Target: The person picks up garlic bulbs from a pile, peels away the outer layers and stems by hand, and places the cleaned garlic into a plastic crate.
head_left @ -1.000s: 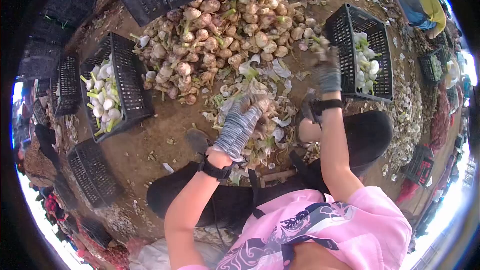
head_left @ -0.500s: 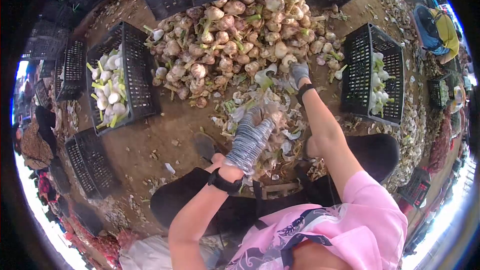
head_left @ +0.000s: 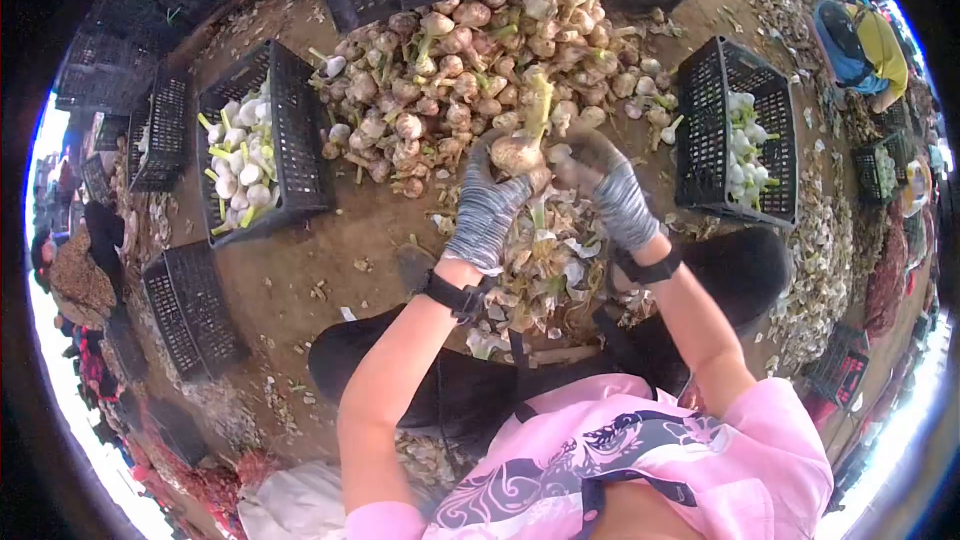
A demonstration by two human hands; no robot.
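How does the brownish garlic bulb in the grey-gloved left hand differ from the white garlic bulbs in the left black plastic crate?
The brownish garlic bulb looks dirty; the white garlic bulbs look clean. The brownish bulb's stalk is long; the white bulbs' are short. The left hand holds the brownish bulb; the crate holds the white ones. Both have stalks.

Knitted, matt cloth gloves (head_left: pixel 628 212) cover your left hand (head_left: pixel 490 190) and right hand (head_left: pixel 602 175). The garlic bulb (head_left: pixel 514 154) you hold looks papery; the crate (head_left: pixel 293 135) of garlic on your left is matt plastic, your shirt (head_left: pixel 745 450) smooth cloth.
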